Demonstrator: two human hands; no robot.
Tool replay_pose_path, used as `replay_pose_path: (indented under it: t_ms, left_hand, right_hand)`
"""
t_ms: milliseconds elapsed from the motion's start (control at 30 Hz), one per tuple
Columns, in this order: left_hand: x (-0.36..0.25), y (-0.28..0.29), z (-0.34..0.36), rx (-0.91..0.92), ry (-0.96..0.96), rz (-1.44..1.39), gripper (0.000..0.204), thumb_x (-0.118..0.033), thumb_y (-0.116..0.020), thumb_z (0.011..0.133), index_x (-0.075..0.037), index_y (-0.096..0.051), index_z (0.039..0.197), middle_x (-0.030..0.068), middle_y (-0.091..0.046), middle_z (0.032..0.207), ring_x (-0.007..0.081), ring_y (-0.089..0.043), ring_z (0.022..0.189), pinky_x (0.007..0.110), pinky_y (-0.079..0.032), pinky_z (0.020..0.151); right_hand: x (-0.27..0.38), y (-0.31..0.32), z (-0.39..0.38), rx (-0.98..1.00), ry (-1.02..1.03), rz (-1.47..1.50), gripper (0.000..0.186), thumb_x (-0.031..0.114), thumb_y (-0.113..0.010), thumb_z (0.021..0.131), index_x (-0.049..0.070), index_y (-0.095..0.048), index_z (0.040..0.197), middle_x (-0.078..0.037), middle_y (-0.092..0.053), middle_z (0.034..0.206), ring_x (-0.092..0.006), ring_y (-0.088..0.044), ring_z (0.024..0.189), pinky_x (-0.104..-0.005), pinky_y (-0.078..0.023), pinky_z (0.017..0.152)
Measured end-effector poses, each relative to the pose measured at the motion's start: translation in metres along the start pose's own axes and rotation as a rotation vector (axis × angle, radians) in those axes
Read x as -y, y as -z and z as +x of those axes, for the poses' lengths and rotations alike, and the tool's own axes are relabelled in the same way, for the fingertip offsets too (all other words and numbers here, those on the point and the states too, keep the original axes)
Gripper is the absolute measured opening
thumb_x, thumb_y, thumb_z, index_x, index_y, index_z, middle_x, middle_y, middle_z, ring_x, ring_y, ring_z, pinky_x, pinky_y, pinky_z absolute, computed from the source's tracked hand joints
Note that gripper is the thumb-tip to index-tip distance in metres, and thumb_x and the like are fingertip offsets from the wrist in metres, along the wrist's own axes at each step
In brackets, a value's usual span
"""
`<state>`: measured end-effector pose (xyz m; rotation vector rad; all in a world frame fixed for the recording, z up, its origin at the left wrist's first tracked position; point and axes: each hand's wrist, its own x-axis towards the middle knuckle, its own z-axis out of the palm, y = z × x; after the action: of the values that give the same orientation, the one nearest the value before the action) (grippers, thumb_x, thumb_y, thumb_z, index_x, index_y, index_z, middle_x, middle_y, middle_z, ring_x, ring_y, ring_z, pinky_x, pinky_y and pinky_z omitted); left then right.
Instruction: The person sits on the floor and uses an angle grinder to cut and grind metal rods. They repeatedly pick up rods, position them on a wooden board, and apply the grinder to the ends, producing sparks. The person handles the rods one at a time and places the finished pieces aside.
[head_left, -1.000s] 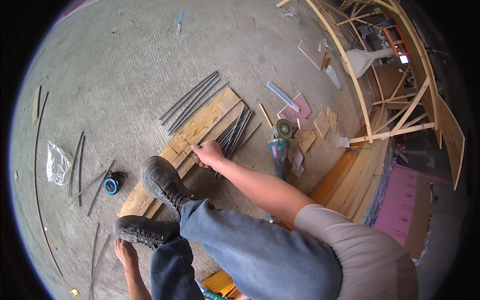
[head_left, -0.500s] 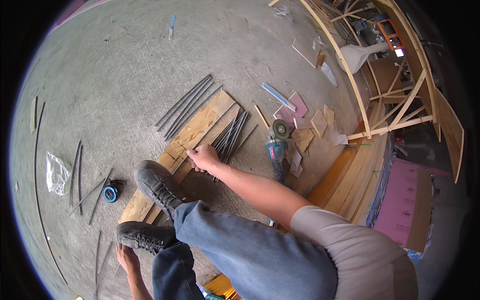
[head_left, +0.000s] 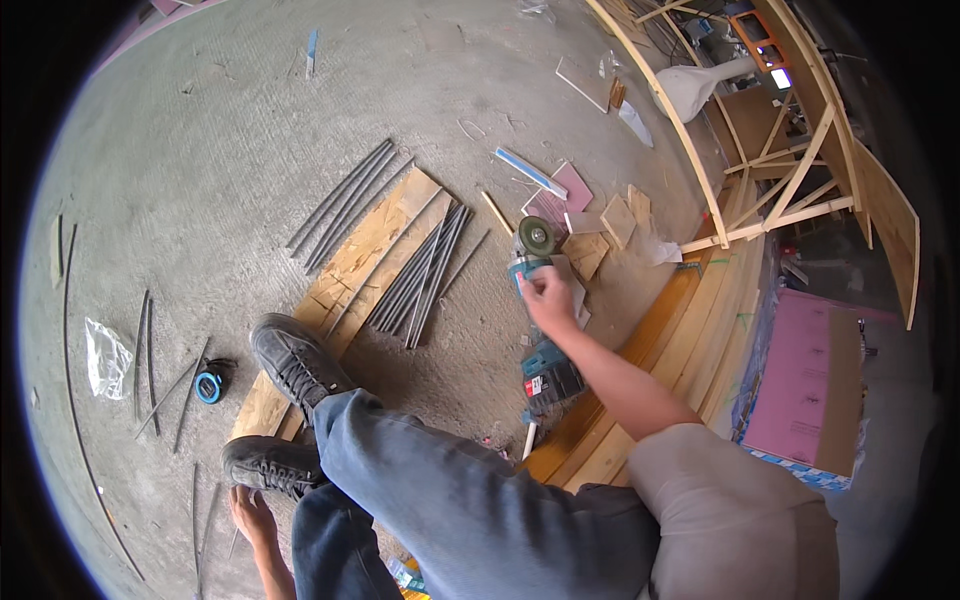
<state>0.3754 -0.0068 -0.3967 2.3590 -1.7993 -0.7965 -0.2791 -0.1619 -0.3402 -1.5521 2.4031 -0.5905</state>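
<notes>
I see my right hand point(head_left: 548, 298) over the grinder point(head_left: 520, 268), just right of the frame's middle. Its fingers are bent there, but I can't tell if they grip. My left hand point(head_left: 255, 517), at the lower left, is by a black shoe point(head_left: 270, 464); I can't tell if it holds anything. The grinder looks hard and heavy, most of all at the battery point(head_left: 552, 387). I'd hold it round the thick middle, away from the disc point(head_left: 537, 234), which could chip.

Soft, diffuse light left the concrete floor point(head_left: 200, 220) fairly bright with faint shadows, its left edge curving under fisheye distortion into a blue-fringed black rim.
</notes>
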Motion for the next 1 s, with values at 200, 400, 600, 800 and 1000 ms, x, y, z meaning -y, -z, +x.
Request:
replay_pose_path:
  t_ms: [200,400,600,800,1000]
  left_hand:
    - [-0.018,0.041,-0.025,-0.046,0.004,-0.207,0.022,-0.001,-0.060,0.086,0.000,-0.064,0.107,0.0161,-0.066,0.103,0.0317,-0.063,0.099,0.039,-0.049,0.087]
    - [-0.077,0.169,-0.053,-0.014,0.069,-0.392,0.019,-0.008,-0.060,0.094,-0.001,-0.066,0.111,0.0073,-0.070,0.096,0.0136,-0.065,0.088,0.029,-0.052,0.075]
    - [-0.238,0.293,-0.103,-0.061,-0.062,-0.282,0.032,0.008,-0.064,0.079,0.001,-0.063,0.111,0.0147,-0.067,0.107,0.0255,-0.066,0.101,0.035,-0.050,0.090]
    - [-0.407,0.320,-0.171,0.127,-0.826,-0.174,0.040,-0.011,-0.076,0.070,-0.002,-0.065,0.107,0.0130,-0.064,0.102,0.0272,-0.064,0.090,0.038,-0.052,0.080]
    - [-0.471,0.200,-0.209,0.303,-1.233,-0.036,0.016,-0.016,-0.057,0.083,-0.005,-0.062,0.092,0.0048,-0.060,0.087,0.0196,-0.060,0.083,0.032,-0.046,0.073]
  right_hand:
    - [-0.082,0.031,0.019,0.669,-0.480,0.136,0.066,0.045,-0.080,0.074,-0.001,-0.053,0.113,-0.012,-0.064,0.100,-0.0219,-0.062,0.088,-0.0370,-0.051,0.079]
    - [-0.076,0.026,-0.008,0.991,-0.889,1.050,0.037,0.020,-0.073,0.089,0.002,-0.052,0.113,-0.017,-0.066,0.102,-0.0298,-0.068,0.092,-0.0450,-0.056,0.082]
    - [-0.068,0.007,-0.026,0.889,-0.802,0.975,0.039,0.023,-0.076,0.086,-0.001,-0.055,0.107,-0.015,-0.067,0.093,-0.0271,-0.067,0.078,-0.0429,-0.057,0.073]
    - [-0.024,0.002,-0.046,0.660,-0.738,0.919,0.034,0.025,-0.077,0.083,0.003,-0.056,0.098,-0.007,-0.057,0.075,-0.0222,-0.059,0.059,-0.0397,-0.056,0.063]
    - [-0.002,0.012,-0.016,0.443,-0.362,0.689,0.031,0.022,-0.075,0.077,0.005,-0.059,0.097,-0.003,-0.058,0.076,-0.0159,-0.057,0.056,-0.0312,-0.049,0.054]
